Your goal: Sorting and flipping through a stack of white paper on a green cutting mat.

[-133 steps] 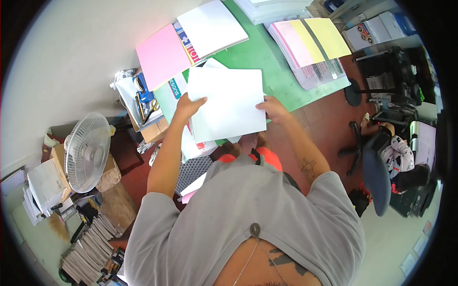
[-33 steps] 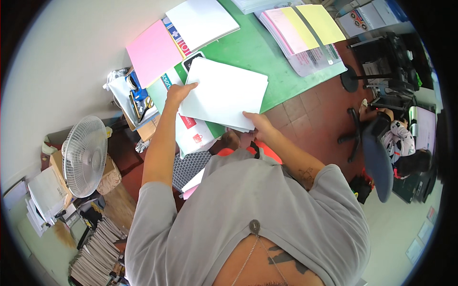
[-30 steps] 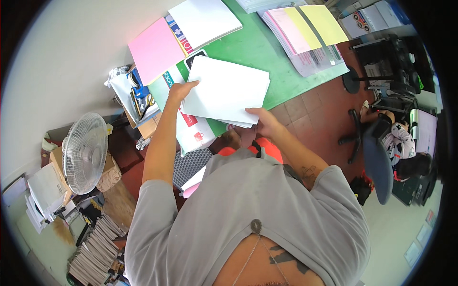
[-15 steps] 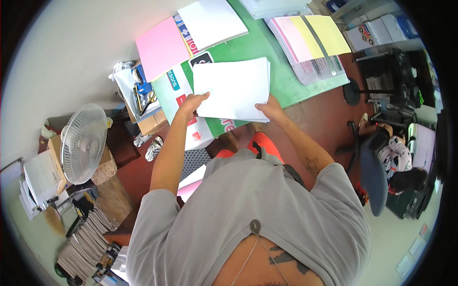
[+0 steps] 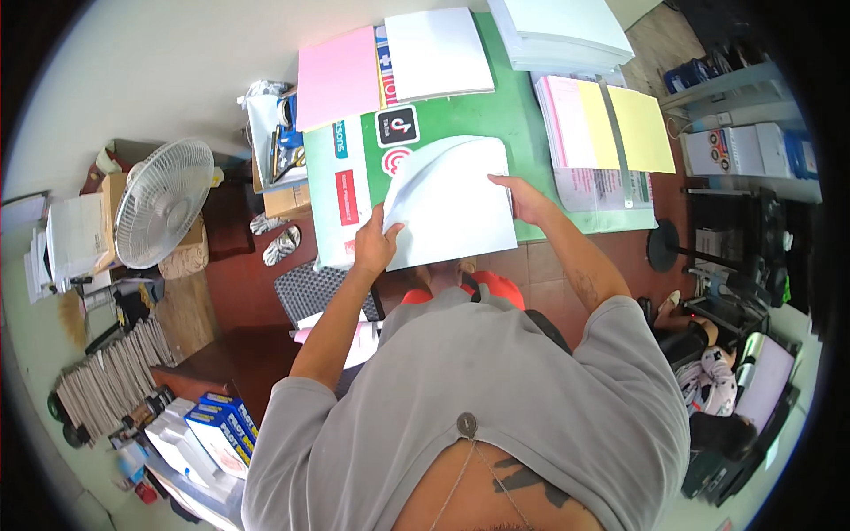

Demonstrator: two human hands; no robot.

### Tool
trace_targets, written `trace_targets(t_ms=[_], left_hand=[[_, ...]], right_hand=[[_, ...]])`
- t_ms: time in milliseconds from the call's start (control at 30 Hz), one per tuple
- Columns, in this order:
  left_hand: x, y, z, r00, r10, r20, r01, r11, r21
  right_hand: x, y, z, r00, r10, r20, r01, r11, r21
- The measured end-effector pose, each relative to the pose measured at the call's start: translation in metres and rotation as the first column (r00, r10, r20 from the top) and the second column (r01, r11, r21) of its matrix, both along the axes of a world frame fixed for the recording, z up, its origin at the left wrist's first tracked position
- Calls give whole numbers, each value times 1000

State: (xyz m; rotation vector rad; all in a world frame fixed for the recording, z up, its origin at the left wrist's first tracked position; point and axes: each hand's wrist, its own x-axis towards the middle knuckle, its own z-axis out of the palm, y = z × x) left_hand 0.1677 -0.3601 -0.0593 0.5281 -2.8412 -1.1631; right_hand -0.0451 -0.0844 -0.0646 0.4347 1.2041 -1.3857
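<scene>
A stack of white paper (image 5: 460, 199) is held between my two hands over the near edge of a green table (image 5: 447, 115). My left hand (image 5: 376, 241) grips its lower left corner, thumb on top. My right hand (image 5: 522, 201) pinches the right edge, thumb on the upper face. The top sheet bows and curls along its left side. Farther back on the table lie a pink paper stack (image 5: 338, 78) and another white paper stack (image 5: 438, 53). To the right is a pink and yellow paper pile (image 5: 584, 124) with a dark strap across it.
Beside the table's left end stands a box (image 5: 288, 146) with scissors and other tools. A white fan (image 5: 168, 203) is farther left. More white paper (image 5: 567, 31) is piled at the back right. A person (image 5: 713, 380) sits at the far right near a dark chair.
The held stack has come nearer and to the right, its top sheet now bowed. My right hand has moved up its edge. The whole view has shifted, showing more on the lower left.
</scene>
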Motion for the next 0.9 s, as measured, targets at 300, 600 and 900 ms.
trace_targets(t_ms=[300, 600, 900], left_hand=[[-41, -21, -19, 790, 262, 554, -603, 490, 629], [-92, 62, 66, 880, 152, 450, -79, 981, -177], [-66, -15, 18, 898, 268, 349, -427, 337, 839]], right_hand=[[12, 13, -10, 107, 267, -958, -216, 947, 239], [19, -34, 31, 502, 573, -648, -215, 808, 548], [5, 6, 24, 930, -49, -365, 37, 999, -40]])
